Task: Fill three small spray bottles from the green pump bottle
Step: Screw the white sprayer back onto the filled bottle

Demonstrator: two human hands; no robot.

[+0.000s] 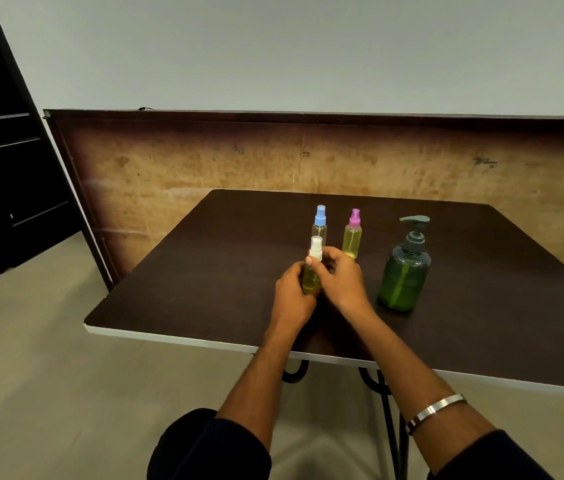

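Both my hands hold a small spray bottle with a white cap (315, 252) and yellow liquid, upright at the table's middle. My left hand (292, 292) grips its body. My right hand (341, 277) has its fingers curled around the neck just under the cap. Behind it stand a blue-capped spray bottle (320, 221) and a pink-capped spray bottle (353, 233) holding yellow liquid. The green pump bottle (405, 271) stands upright to the right, apart from my hands.
The dark brown table (204, 271) has a white front edge and black metal legs. A wooden board (204, 161) leans against the wall behind it. A dark door is at the far left.
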